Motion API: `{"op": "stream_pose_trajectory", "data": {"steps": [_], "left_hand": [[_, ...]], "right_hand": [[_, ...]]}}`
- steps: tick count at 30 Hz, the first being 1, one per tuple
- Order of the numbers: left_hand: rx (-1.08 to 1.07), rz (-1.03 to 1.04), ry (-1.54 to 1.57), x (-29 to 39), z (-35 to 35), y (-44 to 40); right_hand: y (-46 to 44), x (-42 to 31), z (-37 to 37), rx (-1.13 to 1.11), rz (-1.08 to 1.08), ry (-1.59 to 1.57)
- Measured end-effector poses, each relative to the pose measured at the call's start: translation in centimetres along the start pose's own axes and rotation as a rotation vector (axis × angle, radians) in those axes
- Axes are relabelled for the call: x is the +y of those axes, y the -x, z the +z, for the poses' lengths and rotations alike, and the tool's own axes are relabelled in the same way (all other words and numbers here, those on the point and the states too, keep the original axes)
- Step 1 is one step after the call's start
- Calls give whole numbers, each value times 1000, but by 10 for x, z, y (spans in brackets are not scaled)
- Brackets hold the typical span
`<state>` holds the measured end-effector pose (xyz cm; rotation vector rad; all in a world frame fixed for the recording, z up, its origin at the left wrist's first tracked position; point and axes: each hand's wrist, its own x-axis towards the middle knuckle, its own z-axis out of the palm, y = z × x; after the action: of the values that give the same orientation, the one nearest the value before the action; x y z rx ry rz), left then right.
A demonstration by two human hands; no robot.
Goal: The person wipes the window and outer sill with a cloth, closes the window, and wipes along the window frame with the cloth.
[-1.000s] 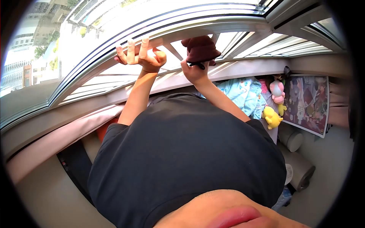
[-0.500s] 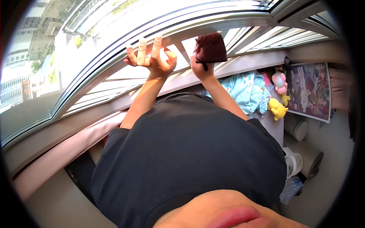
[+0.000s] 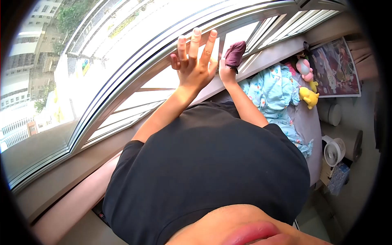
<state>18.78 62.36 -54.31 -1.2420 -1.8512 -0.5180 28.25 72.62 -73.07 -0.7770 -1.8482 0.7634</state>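
Note:
My left hand [image 3: 195, 67] is raised at the upper middle with its fingers spread, the fingertips against or just over the window frame [image 3: 152, 61]. It holds nothing. Close by on the right, my right hand [image 3: 227, 74] grips a dark maroon cloth item [image 3: 235, 54], which sticks up above the fingers near the glass. A dark cord or edge shows at the item's lower end. Whether either hand presses on the frame cannot be made out.
Blue patterned bedding [image 3: 274, 87] lies right of my right arm. Beyond it are a yellow plush toy [image 3: 309, 97], a pink plush toy [image 3: 304, 68] and a picture board [image 3: 335, 70]. A white fan [image 3: 334, 152] stands lower right. Pink fabric [image 3: 79, 200] runs along the lower left.
The view has turned, and both hands appear farther right. My left hand has come nearer my right hand, its fingers pointing more upward. The maroon item now looks narrower and more upright.

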Motion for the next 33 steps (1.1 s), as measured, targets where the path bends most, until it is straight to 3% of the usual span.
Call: {"op": "stream_pose_trajectory", "data": {"steps": [3,5,7,9,10,13,18,23,25,27,28,30,32,33], "left_hand": [[37,15,-38,-1,7,0],[5,37,8,0,6,0],[-34,50,-1,-2,3,1],[-2,50,5,-2,4,0],[5,51,5,-1,5,-1],[24,44,-31,0,6,-2],[92,36,-44,2,9,-4],[207,66,-113,-1,19,-8],[214,73,-115,-1,18,-8],[217,86,-125,-2,20,-6],[206,102,-148,-3,21,-5],[192,100,-160,-5,26,-2],[156,111,-181,-6,20,-3],[231,74,-165,-6,25,-1]], "right_hand": [[-26,-43,-6,126,41,-96],[-49,-58,-15,169,-91,-110],[-66,-61,-20,53,100,8],[-80,-63,-14,262,-257,110],[-82,-62,-15,266,-262,110],[-70,-42,-17,141,-152,-65],[-16,23,6,109,-151,168],[-3,9,-12,-12,76,-126],[-5,15,-14,-2,13,-167],[-12,5,-31,-177,149,-297],[-15,9,-26,-140,29,-247],[-11,19,-13,-55,-7,-285],[11,56,15,2,85,-401],[19,68,14,-68,33,-216]]}}
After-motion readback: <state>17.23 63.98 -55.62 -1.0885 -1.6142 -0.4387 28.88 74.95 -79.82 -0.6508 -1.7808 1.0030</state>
